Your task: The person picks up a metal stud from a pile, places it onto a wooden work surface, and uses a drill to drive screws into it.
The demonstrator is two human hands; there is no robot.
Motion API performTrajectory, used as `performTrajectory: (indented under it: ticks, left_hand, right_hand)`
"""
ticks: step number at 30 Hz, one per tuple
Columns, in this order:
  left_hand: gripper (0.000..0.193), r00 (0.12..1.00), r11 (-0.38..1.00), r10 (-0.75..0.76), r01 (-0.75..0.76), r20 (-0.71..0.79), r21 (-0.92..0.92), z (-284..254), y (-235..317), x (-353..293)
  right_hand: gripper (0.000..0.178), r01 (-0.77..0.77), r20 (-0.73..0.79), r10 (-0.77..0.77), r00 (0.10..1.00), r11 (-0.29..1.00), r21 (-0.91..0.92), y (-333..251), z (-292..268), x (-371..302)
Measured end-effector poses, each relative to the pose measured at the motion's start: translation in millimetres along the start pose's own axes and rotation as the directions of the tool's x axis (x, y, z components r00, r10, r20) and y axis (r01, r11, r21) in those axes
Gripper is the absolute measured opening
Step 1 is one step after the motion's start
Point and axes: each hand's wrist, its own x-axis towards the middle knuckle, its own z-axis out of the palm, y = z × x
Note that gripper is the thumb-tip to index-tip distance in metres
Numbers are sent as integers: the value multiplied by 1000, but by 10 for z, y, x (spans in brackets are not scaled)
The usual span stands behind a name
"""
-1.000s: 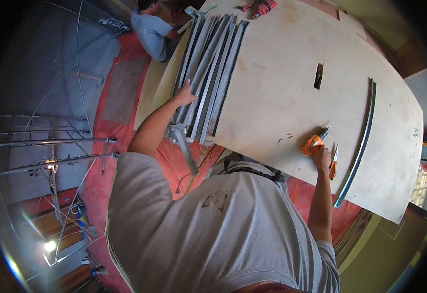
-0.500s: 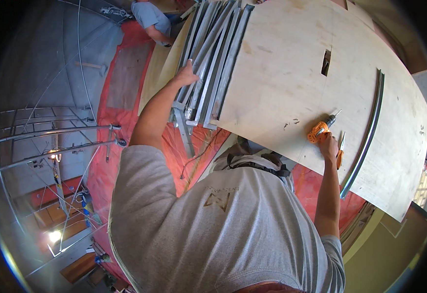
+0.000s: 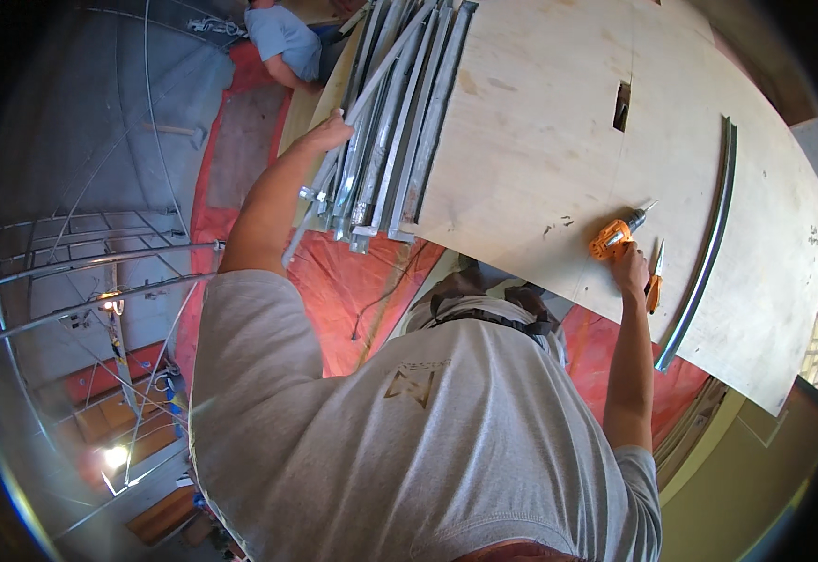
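My left hand [image 3: 332, 131] is closed round a long, thin metal channel [image 3: 385, 70], which slants across the stack and hangs past its near left side. Beneath it several grey metal channels [image 3: 411, 140] lie side by side at the left of a plywood board [image 3: 521, 122]. My right hand [image 3: 630, 270] grips the handle end of an orange cordless drill [image 3: 612, 241] lying on the board, its bit pointing away to the right. Just right of that hand lies a tool with orange handles [image 3: 653, 292] and pointed metal blades.
A single dark metal channel [image 3: 704, 253] lies lengthwise at the right and overhangs the near edge. The board has a rectangular cutout [image 3: 622, 107]. Red sheeting [image 3: 343, 300] covers the floor. Another person [image 3: 282, 42] bends at the far left; metal scaffolding [image 3: 90, 267] stands at left.
My left hand has gone from pointing over the stack to gripping one channel, pulled leftward and tilted off the others. My right hand stays at the drill.
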Motion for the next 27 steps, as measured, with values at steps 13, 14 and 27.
performTrajectory:
  ticks: [13, 14, 27]
  left_hand:
    - [45, 991, 934, -75, 32, -110, -355, -508, 270, -697]
    - [45, 991, 940, -77, 34, -114, -339, -476, 318, -755]
    - [47, 996, 672, 56, -85, -64, -736, 274, 1443, -1157]
  right_hand:
    - [51, 28, -64, -25, 998, 999, 45, -83, 55, -61]
    - [49, 28, -74, -24, 997, 998, 51, -92, 47, -71]
    - [54, 104, -79, -96, 992, 989, 106, 1, 115, -72]
